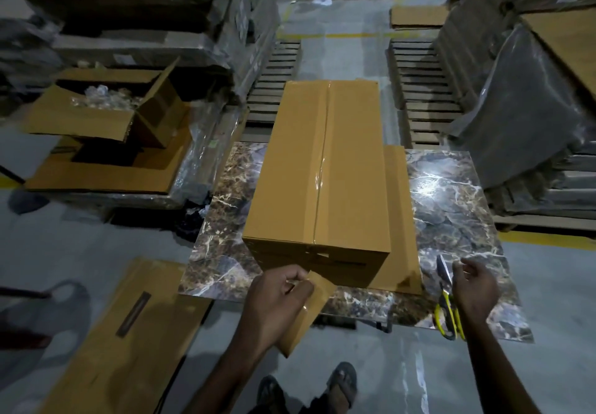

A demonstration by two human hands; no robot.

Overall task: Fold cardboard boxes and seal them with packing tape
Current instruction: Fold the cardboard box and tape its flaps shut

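Cardboard box [290, 168], long and tan, lying lengthwise on the marble table [451, 207], far end toward 12 o'clock, near end right by the hands. Already closed up top, with a shiny tape strip [321, 168] down the middle seam from 12 to 6. Pretty sure empty, so light but bulky. Stiff along edges and corners, soft and dentable mid-panel, a bit slick where taped. Best grabbed by two opposite bottom edges or corners, not squeezed in the middle.

Flat cardboard sheet [400, 207] underneath, poking out on the 3 o'clock side.

Left hand [274, 297] at 6 o'clock of the box, fingers curled round what looks like a brown tape roll [309, 310], close to the near end face.

Right hand [474, 287] out at 4 o'clock, well apart from the left, fingers loosely bent and holding nothing, just over yellow-handled scissors [445, 304] on the table. Can't tell if actually touching them.
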